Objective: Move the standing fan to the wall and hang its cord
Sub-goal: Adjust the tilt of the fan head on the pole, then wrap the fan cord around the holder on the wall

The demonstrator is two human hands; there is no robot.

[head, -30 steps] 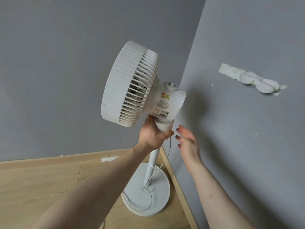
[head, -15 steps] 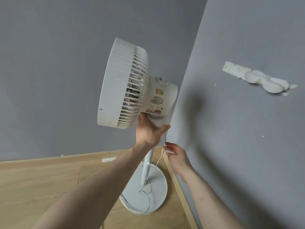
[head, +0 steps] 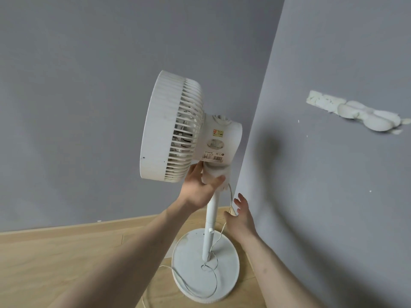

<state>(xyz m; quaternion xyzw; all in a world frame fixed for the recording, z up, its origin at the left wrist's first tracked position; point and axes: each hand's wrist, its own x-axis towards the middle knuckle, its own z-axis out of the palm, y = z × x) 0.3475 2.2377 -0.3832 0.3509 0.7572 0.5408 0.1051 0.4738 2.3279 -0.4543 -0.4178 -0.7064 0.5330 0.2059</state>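
Close to the corner where two grey walls meet, one white standing fan (head: 175, 127) stands on the wooden floor (head: 55, 258), its round base (head: 189, 252) just beside the right-hand wall (head: 333, 196). The left hand (head: 201, 186) grips the neck below the motor housing, thumb wrapped across the front and fingers curled behind, as it did half a second ago. The right hand (head: 243, 215) has changed: half a second ago it pinched the cord (head: 230, 192) near the pole, and now it is spread with fingers straight and apart, holding nothing, next to the hanging cord and close to the wall; whether it touches the cord cannot be told. The fan sits a little further right in the view than before.

One fan, one cord and two hands are in view, and one strip of white putty-like material (head: 355, 113) sticks to the right-hand wall, well above the hands.

The pole (head: 210, 221) runs bottom to top, leaning slightly to the right towards its top, and that is the fan's long axis. The grille faces left, away from the right-hand wall, with the motor housing pointing at that wall. From under the housing the cord drops along the pole, loops over the base and trails onto the floor.
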